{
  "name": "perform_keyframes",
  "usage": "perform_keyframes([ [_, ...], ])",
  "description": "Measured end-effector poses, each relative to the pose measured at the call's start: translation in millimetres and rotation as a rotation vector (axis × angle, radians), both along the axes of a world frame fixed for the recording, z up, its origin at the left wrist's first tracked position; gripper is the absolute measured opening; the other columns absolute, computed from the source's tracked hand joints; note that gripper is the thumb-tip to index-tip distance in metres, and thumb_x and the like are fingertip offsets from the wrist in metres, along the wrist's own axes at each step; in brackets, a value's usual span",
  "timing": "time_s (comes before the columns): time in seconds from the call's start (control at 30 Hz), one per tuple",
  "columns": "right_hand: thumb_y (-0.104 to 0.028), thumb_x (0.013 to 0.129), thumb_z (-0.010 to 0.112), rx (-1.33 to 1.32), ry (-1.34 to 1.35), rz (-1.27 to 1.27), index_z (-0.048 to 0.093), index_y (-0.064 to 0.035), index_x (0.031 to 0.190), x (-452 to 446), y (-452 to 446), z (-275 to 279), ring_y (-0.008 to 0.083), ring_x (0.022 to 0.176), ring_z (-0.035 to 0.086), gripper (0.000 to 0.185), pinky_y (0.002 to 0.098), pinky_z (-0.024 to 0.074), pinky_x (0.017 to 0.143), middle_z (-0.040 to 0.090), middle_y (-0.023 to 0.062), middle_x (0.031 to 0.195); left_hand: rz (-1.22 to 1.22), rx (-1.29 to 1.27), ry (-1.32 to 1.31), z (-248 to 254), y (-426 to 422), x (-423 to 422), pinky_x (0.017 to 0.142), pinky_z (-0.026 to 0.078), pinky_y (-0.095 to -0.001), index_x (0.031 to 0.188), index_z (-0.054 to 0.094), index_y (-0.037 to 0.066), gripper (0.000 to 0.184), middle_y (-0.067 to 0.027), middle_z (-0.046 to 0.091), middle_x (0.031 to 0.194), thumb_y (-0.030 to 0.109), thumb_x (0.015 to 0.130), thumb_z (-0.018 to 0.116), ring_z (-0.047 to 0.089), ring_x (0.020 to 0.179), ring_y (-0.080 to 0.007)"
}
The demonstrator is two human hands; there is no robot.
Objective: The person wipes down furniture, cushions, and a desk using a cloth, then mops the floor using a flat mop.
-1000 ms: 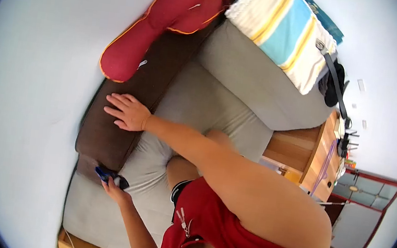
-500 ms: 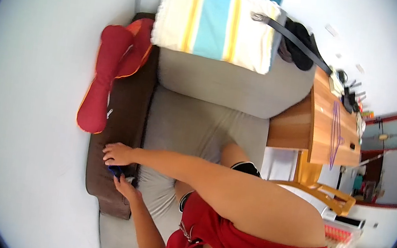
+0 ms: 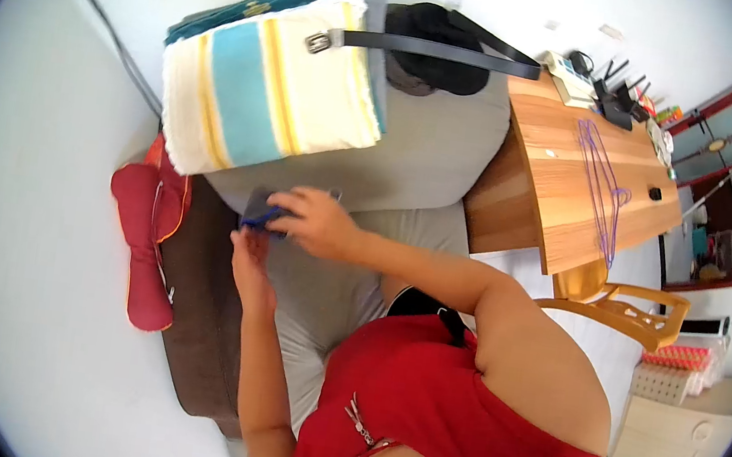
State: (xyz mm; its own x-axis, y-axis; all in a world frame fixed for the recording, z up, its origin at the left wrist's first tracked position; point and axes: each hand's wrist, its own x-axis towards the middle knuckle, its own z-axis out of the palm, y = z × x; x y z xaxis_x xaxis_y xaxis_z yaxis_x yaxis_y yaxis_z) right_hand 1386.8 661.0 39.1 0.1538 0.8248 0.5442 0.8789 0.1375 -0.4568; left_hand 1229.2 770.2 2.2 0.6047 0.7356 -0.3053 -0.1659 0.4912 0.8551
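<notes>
Across the middle of the frame, a grey sofa (image 3: 418,176) spreads out, with its brown armrest (image 3: 197,336) at centre left. At right, a wooden bench (image 3: 559,220) carries purple hangers. Over the sofa's backrest, upper left, a striped blanket (image 3: 245,95) lies already folded, a dark green cloth (image 3: 270,7) showing behind it. Along the armrest, at the frame's left, rests a red cushion (image 3: 140,242). At upper centre, a black cap (image 3: 444,75) sits partly beneath a dark belt (image 3: 487,62), whose buckle end lies on the blanket.

Left of centre, both hands meet at one small thing. The right hand (image 3: 316,222) bends its fingers onto the near side; whether it truly grips is hard to tell. The left hand (image 3: 253,271) appears to pinch the lower edge. Between them is a dark blue item (image 3: 261,205), too blurred to identify. It is not yet put down, so its handling seems unfinished; how much remains cannot be told.
</notes>
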Motion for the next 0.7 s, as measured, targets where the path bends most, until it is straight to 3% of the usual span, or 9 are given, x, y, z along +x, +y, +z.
perform_keyframes([
  [0.1, -0.012, 0.079, 0.060, 0.072, -0.224, -0.292, 0.070, -0.0159, 0.100, 80.0, -33.8, 1.6, 0.0330, 0.113, 0.054, 0.023, 0.0447, 0.0457, 0.095, 0.057, 0.0078, 0.126, -0.028, 0.494, 0.176, 33.5, 4.3, 82.1, 0.107, 0.035, -0.0352, 0.131, 0.055, 0.003, 0.039, -0.0115, 0.060, 0.127, 0.031, 0.104, 0.047, 0.052, 0.122, -0.0229],
  [0.23, -0.016, 0.082, 0.057, -0.209, -0.636, -0.436, 0.064, -0.0163, 0.107, 200.1, -103.1, -48.7, 0.0293, 0.119, 0.050, 0.025, 0.0444, 0.0437, 0.095, 0.056, 0.0060, 0.125, -0.040, 1.397, 0.402, 33.0, 25.5, 178.4, 0.111, 0.032, -0.0444, 0.134, 0.052, 0.004, 0.042, -0.0173, 0.051, 0.138, 0.026, 0.099, 0.056, 0.043, 0.133, -0.0331],
  [0.27, -0.017, 0.083, 0.056, -0.250, -0.617, -0.506, 0.063, -0.0166, 0.108, 220.8, -126.8, -49.1, 0.0284, 0.116, 0.051, 0.026, 0.0434, 0.0440, 0.092, 0.056, 0.0057, 0.122, -0.011, 1.607, 0.439, 35.2, 25.7, 198.2, 0.111, 0.031, -0.0466, 0.135, 0.052, 0.005, 0.043, -0.0177, 0.049, 0.141, 0.025, 0.097, 0.057, 0.041, 0.135, -0.0350],
  [0.37, -0.016, 0.085, 0.053, -0.412, -0.543, -0.781, 0.064, -0.0176, 0.109, 264.8, -194.0, -41.3, 0.0266, 0.109, 0.052, 0.026, 0.0406, 0.0436, 0.086, 0.057, 0.0041, 0.115, -0.026, 1.807, 0.456, 21.2, 32.9, 241.6, 0.111, 0.028, -0.0533, 0.137, 0.052, 0.010, 0.048, -0.0161, 0.043, 0.148, 0.031, 0.095, 0.059, 0.037, 0.138, -0.0384],
  [0.47, -0.010, 0.083, 0.057, -0.505, -0.385, -1.021, 0.067, -0.0181, 0.108, 282.3, -245.5, -12.9, 0.0276, 0.108, 0.053, 0.028, 0.0427, 0.0427, 0.086, 0.059, 0.0035, 0.112, -0.007, 1.839, 0.608, -10.1, 37.6, 267.8, 0.110, 0.028, -0.0565, 0.139, 0.051, 0.014, 0.052, -0.0138, 0.040, 0.151, 0.036, 0.094, 0.060, 0.036, 0.139, -0.0377],
  [0.57, -0.008, 0.080, 0.060, -0.311, -0.281, -1.250, 0.068, -0.0168, 0.109, 319.0, -282.3, 11.8, 0.0318, 0.105, 0.055, 0.032, 0.0440, 0.0431, 0.090, 0.061, 0.0076, 0.112, 0.105, 1.915, 0.709, -20.4, 27.2, 278.1, 0.109, 0.028, -0.0581, 0.141, 0.050, 0.016, 0.054, -0.0138, 0.039, 0.152, 0.042, 0.094, 0.056, 0.035, 0.140, -0.0380],
  [0.7, -0.008, 0.083, 0.058, -0.215, -0.089, -1.367, 0.067, -0.0173, 0.116, 407.0, -323.6, -22.8, 0.0349, 0.106, 0.055, 0.036, 0.0450, 0.0436, 0.093, 0.062, 0.0111, 0.115, 0.157, 1.966, 0.683, -26.2, 24.9, 281.2, 0.110, 0.027, -0.0580, 0.142, 0.049, 0.017, 0.052, -0.0132, 0.039, 0.153, 0.042, 0.097, 0.050, 0.035, 0.141, -0.0374],
])
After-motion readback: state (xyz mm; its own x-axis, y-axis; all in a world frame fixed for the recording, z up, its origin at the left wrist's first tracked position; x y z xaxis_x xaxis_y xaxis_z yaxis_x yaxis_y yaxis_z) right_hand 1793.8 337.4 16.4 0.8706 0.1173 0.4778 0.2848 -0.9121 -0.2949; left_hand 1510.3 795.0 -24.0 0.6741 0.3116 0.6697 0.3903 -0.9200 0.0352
